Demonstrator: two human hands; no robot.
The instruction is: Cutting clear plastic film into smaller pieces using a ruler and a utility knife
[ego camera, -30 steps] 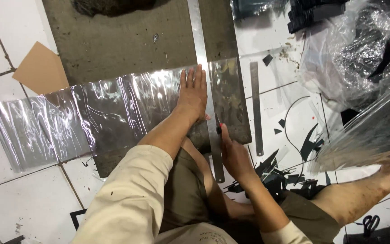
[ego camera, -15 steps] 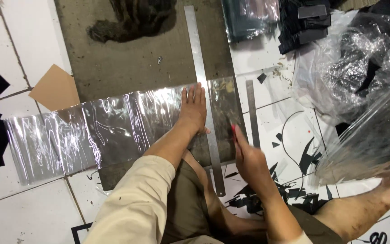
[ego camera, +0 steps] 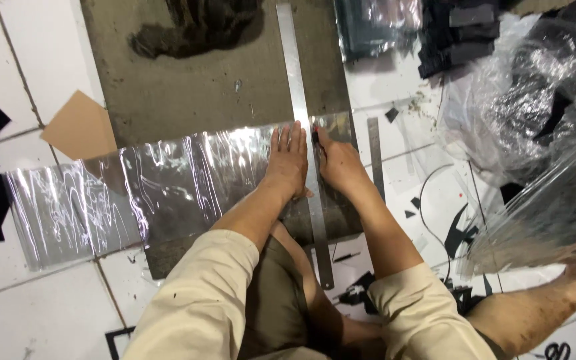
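On the white tiled floor (ego camera: 28,313) we are spreading a long clear shiny plastic sheet (ego camera: 161,193) across a grey-brown cutting board (ego camera: 188,93), our left hand (ego camera: 288,163) pressing flat with fingers released beside the long steel ruler (ego camera: 301,100), our right hand (ego camera: 338,163) clenching a small blade (ego camera: 315,138).

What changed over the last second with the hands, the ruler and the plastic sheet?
The right hand travelled up along the long metal ruler's right edge, from its near end to the top edge of the clear plastic sheet, gripping a small red-tipped tool. The left hand stayed flat, pressing the ruler onto the sheet; the grey mat did not shift.
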